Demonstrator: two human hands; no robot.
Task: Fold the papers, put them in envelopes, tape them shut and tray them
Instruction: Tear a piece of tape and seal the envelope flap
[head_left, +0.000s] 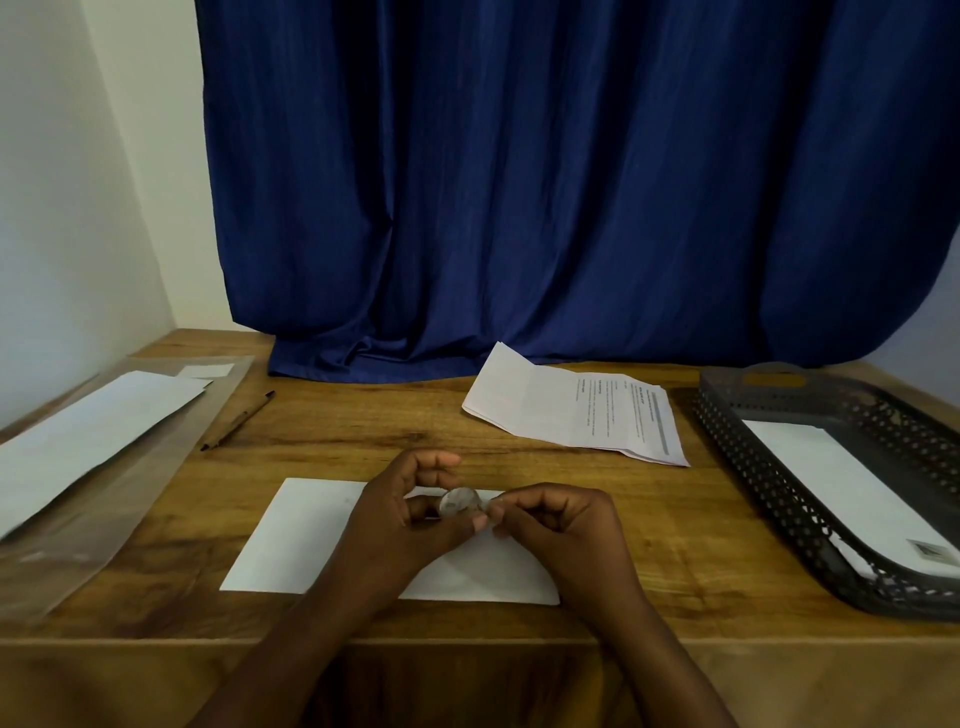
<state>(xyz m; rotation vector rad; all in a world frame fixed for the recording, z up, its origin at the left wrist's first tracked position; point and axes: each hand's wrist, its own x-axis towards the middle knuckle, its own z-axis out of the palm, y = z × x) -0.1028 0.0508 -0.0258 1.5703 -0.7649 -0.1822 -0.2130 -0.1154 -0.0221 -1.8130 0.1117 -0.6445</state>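
Observation:
A white envelope (291, 540) lies flat on the wooden table (363, 426) in front of me. Above its upper edge my left hand (400, 514) grips a small clear roll of tape (460, 503) between thumb and fingers. My right hand (561, 525) pinches the tape's loose end right beside the roll. Folded printed papers (576, 410) rest further back, to the right of centre. At the far right stands a dark perforated tray (769, 483) with a white envelope (852, 483) lying inside it.
A clear plastic sleeve holding several white envelopes (88, 436) lies along the left side. A brown pen (238, 421) sits beside it. A blue curtain (545, 208) hangs behind the table and touches its back edge.

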